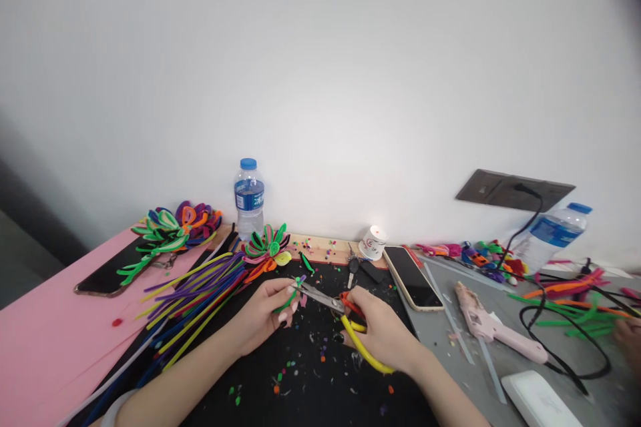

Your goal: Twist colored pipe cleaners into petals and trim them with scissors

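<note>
My left hand (268, 313) pinches a small green pipe cleaner piece (289, 300) with a bit of purple at its top. My right hand (375, 327) is wrapped round scissors (325, 298) with red and yellow handles. Their blades point left and reach the green piece at my left fingertips. Below both hands, small coloured scraps lie on the black mat (300, 400). A bundle of long pipe cleaners (193, 293) lies left of my left hand, with a pipe cleaner flower (268, 247) at its upper end.
Water bottle (249, 203) and paper cup (372, 243) stand by the wall. A phone (413, 278) lies right of the mat, a glue gun (495, 330) beyond it. Another phone (107, 271) lies left beside colourful flowers (185, 223). Another person's hand (628, 337) shows at the right edge.
</note>
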Demonstrator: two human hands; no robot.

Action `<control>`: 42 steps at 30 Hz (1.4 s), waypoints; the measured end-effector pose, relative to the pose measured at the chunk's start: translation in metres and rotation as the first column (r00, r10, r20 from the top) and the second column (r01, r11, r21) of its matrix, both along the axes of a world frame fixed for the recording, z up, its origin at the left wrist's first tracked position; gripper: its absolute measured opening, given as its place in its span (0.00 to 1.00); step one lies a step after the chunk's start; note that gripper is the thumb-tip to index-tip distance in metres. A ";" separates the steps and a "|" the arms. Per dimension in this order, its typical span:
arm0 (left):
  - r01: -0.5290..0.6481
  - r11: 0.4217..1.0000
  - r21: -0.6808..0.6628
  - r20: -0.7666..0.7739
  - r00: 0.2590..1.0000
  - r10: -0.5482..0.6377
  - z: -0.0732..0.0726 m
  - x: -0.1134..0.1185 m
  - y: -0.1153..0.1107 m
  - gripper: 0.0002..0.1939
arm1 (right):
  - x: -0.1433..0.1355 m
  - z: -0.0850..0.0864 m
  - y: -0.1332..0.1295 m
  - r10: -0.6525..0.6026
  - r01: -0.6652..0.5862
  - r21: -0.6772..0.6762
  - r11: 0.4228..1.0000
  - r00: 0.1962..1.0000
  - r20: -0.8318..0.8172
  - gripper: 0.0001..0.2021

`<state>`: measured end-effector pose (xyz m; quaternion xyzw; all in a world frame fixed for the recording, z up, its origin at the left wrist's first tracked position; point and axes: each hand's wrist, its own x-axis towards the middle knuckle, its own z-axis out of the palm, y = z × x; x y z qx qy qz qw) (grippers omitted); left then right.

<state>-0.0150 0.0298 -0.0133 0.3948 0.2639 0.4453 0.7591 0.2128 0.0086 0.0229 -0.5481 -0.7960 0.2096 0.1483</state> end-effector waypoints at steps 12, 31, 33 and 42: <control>-0.081 0.661 0.746 -0.510 0.568 0.645 0.001 0.000 -0.006 0.14 | -0.007 -0.002 -0.003 -0.072 0.072 0.004 0.997 0.995 0.064 0.12; -0.023 0.500 0.866 -0.427 0.488 0.762 -0.006 -0.004 -0.002 0.11 | -0.009 -0.014 -0.005 -0.072 0.068 0.079 0.995 0.996 0.055 0.17; -0.019 0.500 0.866 -0.427 0.492 0.759 -0.007 -0.004 -0.002 0.11 | -0.009 -0.016 -0.006 -0.065 0.062 0.075 0.995 0.997 0.048 0.17; -0.071 0.699 0.711 -0.508 0.636 0.581 0.008 -0.003 0.000 0.15 | -0.007 -0.016 -0.002 0.002 -0.002 0.027 1.000 1.000 -0.009 0.16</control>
